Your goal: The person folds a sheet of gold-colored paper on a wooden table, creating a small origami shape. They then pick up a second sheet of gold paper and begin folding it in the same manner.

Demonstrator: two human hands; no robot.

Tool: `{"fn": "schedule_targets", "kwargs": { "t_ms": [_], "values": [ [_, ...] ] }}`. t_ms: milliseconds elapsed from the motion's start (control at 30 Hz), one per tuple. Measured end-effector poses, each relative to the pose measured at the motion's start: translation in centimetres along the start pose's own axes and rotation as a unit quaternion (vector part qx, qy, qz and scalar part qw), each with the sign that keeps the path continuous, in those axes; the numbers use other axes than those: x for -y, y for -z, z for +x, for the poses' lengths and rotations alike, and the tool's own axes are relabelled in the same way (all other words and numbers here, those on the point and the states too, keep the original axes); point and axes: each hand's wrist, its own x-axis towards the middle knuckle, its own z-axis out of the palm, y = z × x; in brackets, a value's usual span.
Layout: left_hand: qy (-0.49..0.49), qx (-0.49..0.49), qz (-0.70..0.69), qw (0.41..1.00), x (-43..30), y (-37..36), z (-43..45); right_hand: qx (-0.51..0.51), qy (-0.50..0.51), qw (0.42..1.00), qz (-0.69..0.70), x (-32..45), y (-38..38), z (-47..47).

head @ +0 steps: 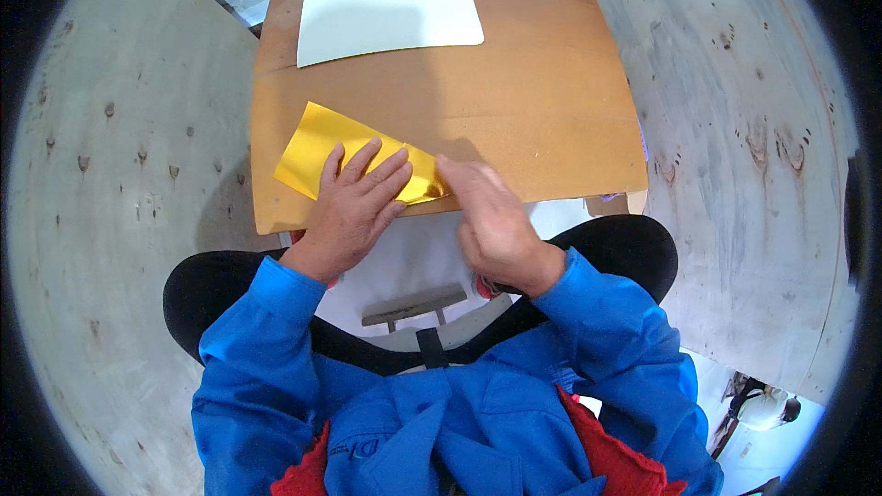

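A folded piece of shiny yellow paper (303, 146) lies at a slant near the front edge of the brown tabletop (537, 96). My left hand (362, 200) rests palm down on it, fingers a little spread, pressing it flat. At the paper's right end is my right hand (499, 224), blurred, with its fingers curled in and its top touching the paper's edge. Whether it pinches the paper there cannot be told. The paper narrows to the right, and part of it is hidden under my left hand.
A white sheet (393, 10) with rounded corners lies at the back left of the tabletop. Pale wooden panels stand to the left (138, 131) and right (737, 117). Below the table's front edge are my knees and a small grey bar (413, 304). Another person (763, 408) is far off at lower right.
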Motion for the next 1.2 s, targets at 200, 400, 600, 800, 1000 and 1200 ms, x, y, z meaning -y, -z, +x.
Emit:
{"fn": "schedule_targets", "kwargs": {
  "t_ms": [200, 400, 600, 800, 1000, 1200],
  "values": [
    [0.008, 0.01, 0.0, 1.0, -0.1, 0.0, -0.1, 0.008, 0.02, 0.999, -0.047, 0.0, -2.8, 1.5],
    [-0.002, -0.048, -0.036, 0.998, -0.1, -0.2, -0.6, 0.023, 0.04, 0.995, -0.085, -0.1, -2.9, 1.2],
    [-0.026, -0.116, -0.116, 0.986, 0.0, 0.0, -3.4, 0.052, 0.085, 0.986, -0.136, 0.0, -2.9, 0.7],
    [-0.076, -0.157, -0.064, 0.983, 0.2, -0.5, -4.5, 0.067, 0.081, 0.978, -0.183, -0.1, -3.8, -0.4],
    [-0.09, -0.155, -0.052, 0.982, 0.7, -0.3, -3.3, 0.066, 0.08, 0.978, -0.179, -1.4, -3.6, 0.4],
    [-0.071, -0.121, -0.036, 0.989, -0.1, -0.1, -3.5, 0.075, 0.073, 0.977, -0.187, -1.2, -3.4, 0.2]
  ]
}}
